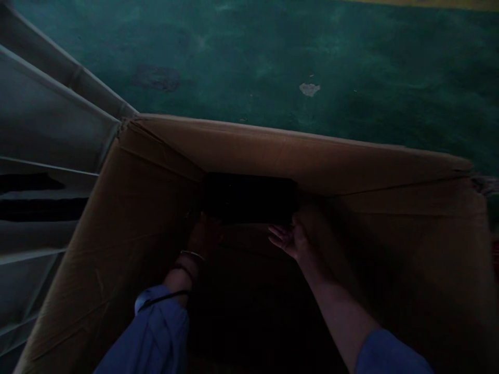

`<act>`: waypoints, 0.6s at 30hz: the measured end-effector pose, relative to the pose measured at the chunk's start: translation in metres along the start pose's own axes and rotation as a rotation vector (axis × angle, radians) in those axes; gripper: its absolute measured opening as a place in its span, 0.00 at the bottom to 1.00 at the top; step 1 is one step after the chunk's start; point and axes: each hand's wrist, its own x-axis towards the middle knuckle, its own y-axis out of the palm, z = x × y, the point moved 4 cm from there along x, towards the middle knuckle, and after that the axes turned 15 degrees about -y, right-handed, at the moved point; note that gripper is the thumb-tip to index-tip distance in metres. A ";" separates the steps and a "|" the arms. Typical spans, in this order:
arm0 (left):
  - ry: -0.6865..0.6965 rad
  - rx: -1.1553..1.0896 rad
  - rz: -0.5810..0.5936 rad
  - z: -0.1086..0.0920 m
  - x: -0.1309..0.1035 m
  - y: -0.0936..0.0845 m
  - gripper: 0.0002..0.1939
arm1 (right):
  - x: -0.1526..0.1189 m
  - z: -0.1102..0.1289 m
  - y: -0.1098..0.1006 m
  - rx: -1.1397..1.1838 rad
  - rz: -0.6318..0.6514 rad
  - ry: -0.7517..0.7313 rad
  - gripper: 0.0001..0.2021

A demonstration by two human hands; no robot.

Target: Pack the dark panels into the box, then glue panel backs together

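Note:
Both arms reach down into a large cardboard box [273, 143]. Against its far wall, deep inside, is a black rectangular object [250, 198]. My left hand [206, 232] is at the near left corner of that object, very dark, with its fingers hard to make out. At the object's near right corner is my right hand [287, 239], its fingers apart and the thumb close to the black edge. Whether either hand bears the object's weight cannot be seen. Deep shadow hides the bottom of the box.
Green floor [241, 62] with scuffed patches lies beyond the box. Pale sheet-like material [50, 114] with folds or frames stands along the left side, with dark strips [42, 209] low in it. The box walls rise around both forearms.

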 end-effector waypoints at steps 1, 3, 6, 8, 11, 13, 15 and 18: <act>0.003 0.017 0.000 0.004 0.001 0.005 0.27 | 0.000 -0.004 0.001 -0.002 -0.003 0.003 0.26; 0.004 0.038 0.015 0.012 0.002 0.012 0.26 | -0.001 -0.009 0.003 0.000 -0.012 0.011 0.25; -0.037 0.037 0.018 0.026 0.001 0.015 0.26 | -0.005 -0.010 0.005 0.006 -0.027 0.021 0.24; -0.076 0.032 0.018 0.038 -0.003 0.014 0.27 | -0.007 -0.010 0.006 0.021 -0.058 0.015 0.24; -0.122 0.030 0.036 0.061 -0.018 0.013 0.27 | -0.012 -0.013 0.006 0.036 -0.107 -0.021 0.21; -0.142 0.023 0.044 0.076 -0.035 0.011 0.26 | -0.016 -0.016 0.008 0.030 -0.123 -0.041 0.19; -0.156 0.007 0.057 0.090 -0.054 0.007 0.26 | -0.021 -0.018 0.012 0.020 -0.132 -0.047 0.20; -0.130 0.031 0.108 0.116 -0.084 -0.007 0.27 | -0.030 -0.021 0.020 0.014 -0.111 -0.064 0.22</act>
